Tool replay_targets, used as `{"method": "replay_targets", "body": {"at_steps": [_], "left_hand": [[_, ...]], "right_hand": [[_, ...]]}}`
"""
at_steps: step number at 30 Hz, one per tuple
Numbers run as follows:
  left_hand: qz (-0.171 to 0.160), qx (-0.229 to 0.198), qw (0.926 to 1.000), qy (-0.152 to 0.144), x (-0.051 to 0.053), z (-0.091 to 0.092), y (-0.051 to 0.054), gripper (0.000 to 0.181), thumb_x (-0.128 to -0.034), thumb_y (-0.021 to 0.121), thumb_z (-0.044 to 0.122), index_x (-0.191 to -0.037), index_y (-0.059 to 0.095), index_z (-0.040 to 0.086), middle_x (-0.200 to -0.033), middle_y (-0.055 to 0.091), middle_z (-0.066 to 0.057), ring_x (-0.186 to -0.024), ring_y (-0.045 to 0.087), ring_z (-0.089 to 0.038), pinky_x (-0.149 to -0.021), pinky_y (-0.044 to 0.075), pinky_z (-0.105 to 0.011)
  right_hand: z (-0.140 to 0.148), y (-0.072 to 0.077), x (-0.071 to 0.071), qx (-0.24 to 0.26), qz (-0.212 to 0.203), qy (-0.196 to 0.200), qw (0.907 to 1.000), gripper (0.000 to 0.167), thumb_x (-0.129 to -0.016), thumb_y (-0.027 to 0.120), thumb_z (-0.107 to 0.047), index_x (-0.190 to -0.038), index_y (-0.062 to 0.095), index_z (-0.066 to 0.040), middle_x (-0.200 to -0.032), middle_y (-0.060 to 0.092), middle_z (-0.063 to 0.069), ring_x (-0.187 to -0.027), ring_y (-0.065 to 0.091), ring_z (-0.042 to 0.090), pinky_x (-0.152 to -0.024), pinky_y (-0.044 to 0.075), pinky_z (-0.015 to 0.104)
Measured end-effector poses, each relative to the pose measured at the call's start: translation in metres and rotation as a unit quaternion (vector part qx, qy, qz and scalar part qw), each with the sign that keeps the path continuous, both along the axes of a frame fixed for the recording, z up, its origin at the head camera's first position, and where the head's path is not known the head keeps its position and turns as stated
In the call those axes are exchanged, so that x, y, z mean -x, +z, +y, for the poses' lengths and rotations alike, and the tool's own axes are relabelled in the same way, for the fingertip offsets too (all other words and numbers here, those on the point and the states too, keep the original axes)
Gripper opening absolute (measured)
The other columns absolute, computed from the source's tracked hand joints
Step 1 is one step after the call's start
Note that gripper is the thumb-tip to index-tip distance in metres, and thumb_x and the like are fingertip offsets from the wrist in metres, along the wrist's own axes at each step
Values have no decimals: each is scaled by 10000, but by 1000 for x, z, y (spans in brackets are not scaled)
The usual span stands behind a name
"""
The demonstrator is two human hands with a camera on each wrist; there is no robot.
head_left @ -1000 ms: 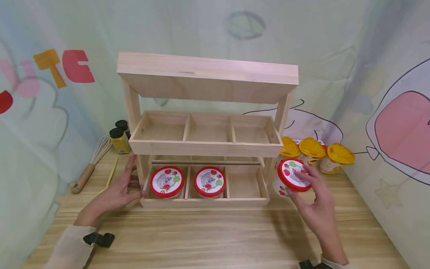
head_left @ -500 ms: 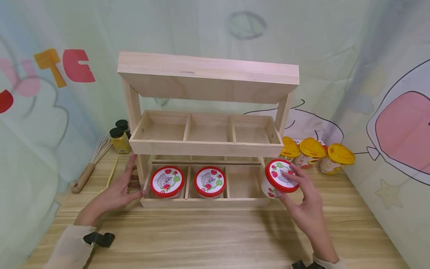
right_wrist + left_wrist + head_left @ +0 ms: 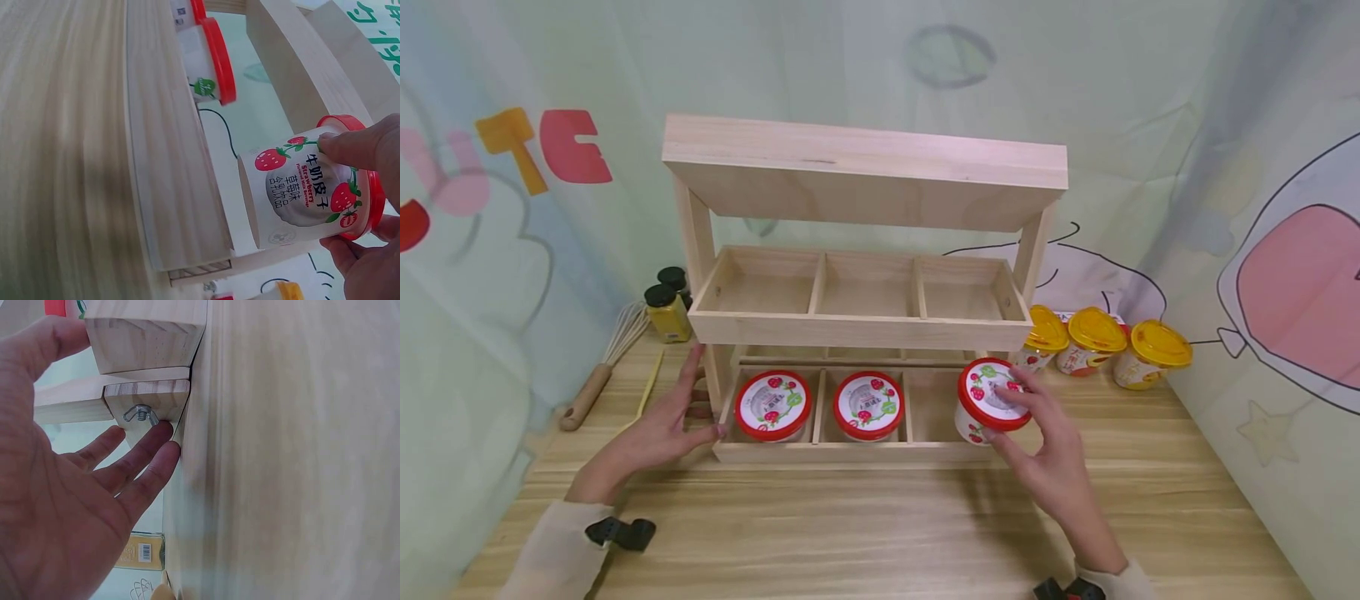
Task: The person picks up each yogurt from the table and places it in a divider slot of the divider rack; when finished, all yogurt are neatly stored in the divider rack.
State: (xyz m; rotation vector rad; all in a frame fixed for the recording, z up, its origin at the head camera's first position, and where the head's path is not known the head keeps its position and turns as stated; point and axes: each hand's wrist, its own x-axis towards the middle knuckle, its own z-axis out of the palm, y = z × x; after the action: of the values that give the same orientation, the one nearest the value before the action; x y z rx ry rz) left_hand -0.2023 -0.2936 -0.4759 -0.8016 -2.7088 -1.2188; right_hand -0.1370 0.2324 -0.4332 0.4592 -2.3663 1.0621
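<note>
My right hand (image 3: 1048, 454) grips a strawberry milk cup (image 3: 970, 421) with a red-rimmed lid, slightly tilted, over the right compartment of the wooden rack's lower tray (image 3: 857, 452). In the right wrist view the printed cup (image 3: 300, 187) hangs above the tray's front board, thumb and fingers round its lid end. Two matching cups stand in that tray, one in the left compartment (image 3: 773, 406) and one in the middle (image 3: 868, 406). My left hand (image 3: 662, 429) rests against the rack's left side, fingers spread, near a wing nut (image 3: 142, 413) in the left wrist view.
Above is the rack's upper tray (image 3: 861, 331) with three compartments, under a wooden roof board (image 3: 865, 179). Several yellow-lidded cups (image 3: 1096, 331) stand behind at the right. At the left are black-capped jars (image 3: 667, 314), a whisk (image 3: 587, 396) and a thin yellow stick (image 3: 651, 383).
My right hand has carried the strawberry cup leftward, from beside the rack to over the lower tray's right compartment. The left hand stays in place.
</note>
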Motion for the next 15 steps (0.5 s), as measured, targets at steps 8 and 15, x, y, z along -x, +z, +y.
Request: {"method": "replay_targets", "body": {"at_steps": [8,15], "left_hand": [[-89,118,9998,96,1,0,-2,1367,-886,850,99,-1686,-248,246,-1610,270,-459,-1191,659,-639,-868,663,-358],[-91,73,9999,74,0,0,0,1374,-881,852,85,-1683,-254,239,-1606,269,-463,-1180,659,-644,-855,667,-548]], "right_hand": [[-9,-10,7,74,-22,172,9998,609,-779,905,48,-1323,722,-153,-1605,565,118,-1446,561,381,-1097,395,39],[-18,-14,11,4,-190,90,9998,608,-788,905,41,-1333,712,-147,-1628,540,97,-1457,556,382,-1085,399,67]]}}
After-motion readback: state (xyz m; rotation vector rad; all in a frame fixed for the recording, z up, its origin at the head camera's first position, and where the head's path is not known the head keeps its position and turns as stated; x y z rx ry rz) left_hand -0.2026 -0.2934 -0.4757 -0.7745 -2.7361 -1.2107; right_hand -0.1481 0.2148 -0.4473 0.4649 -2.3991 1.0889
